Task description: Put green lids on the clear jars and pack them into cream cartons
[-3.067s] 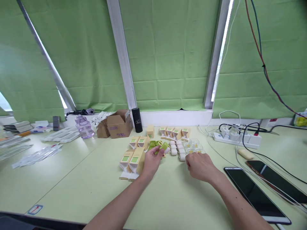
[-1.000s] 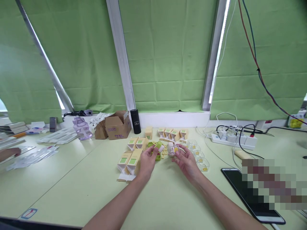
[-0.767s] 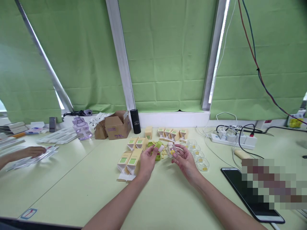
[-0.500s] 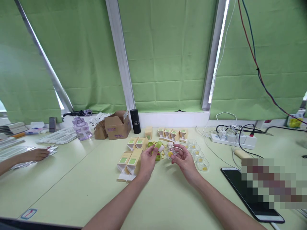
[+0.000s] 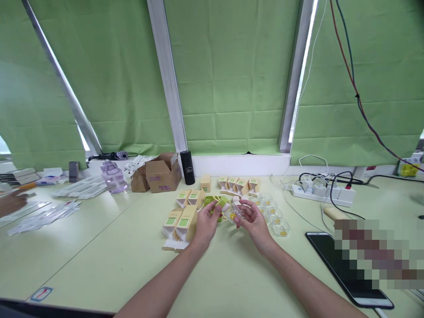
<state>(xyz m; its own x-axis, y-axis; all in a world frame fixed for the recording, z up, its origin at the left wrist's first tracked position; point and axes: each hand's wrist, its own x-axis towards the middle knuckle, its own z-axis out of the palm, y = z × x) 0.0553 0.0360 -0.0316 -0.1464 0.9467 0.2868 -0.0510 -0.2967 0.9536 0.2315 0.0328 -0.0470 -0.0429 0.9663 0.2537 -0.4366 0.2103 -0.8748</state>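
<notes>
Over the middle of the table my left hand (image 5: 207, 221) pinches a small light-green piece with a white end (image 5: 222, 202). Close beside it, my right hand (image 5: 253, 221) has its fingers round a small clear plastic container (image 5: 232, 215), which has a white top and a yellow spot inside. The two pieces are very near each other; whether they touch I cannot tell. Left of my left hand stand cream cartons with green labels (image 5: 186, 222). More green pieces (image 5: 208, 201) lie behind my left fingers, partly hidden. Several clear containers with yellow centres (image 5: 280, 226) rest right of my right hand.
Further back are more cream cartons (image 5: 242, 185), a cardboard box (image 5: 163, 173), a black cylinder (image 5: 187, 168) and a purple bottle (image 5: 113, 177). On the right lie a power strip (image 5: 338, 195) with cables and a phone (image 5: 347, 269). Another person's hand (image 5: 13, 203) is over plastic sleeves (image 5: 46, 216) at left.
My hands have barely moved; the green piece and the clear container have shifted slightly and tilted. At far left the other person's hand has drawn back leftward off the plastic sleeves.
</notes>
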